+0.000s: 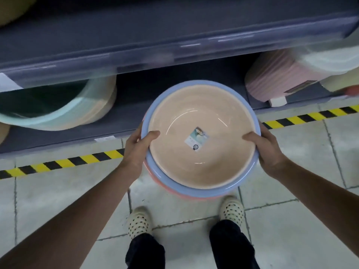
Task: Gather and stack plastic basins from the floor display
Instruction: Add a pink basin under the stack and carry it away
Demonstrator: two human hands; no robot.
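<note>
I hold a nested stack of round plastic basins above the tiled floor in front of the bottom shelf. The top basin [202, 158] is peach with a small label on its bottom; under it sit a blue basin [161, 177] and a pink basin [165, 188], of which only the rims show. My left hand [138, 148] grips the stack's left rim, thumb inside the peach basin. My right hand [266, 150] grips the right rim the same way.
A dark grey shelf unit [136, 55] fills the upper view. On its bottom shelf a stack of mint and peach basins [68, 111] lies on its side at left; pink and pale basins [275, 82] lie at right. Black-yellow hazard tape [64, 162] edges the floor.
</note>
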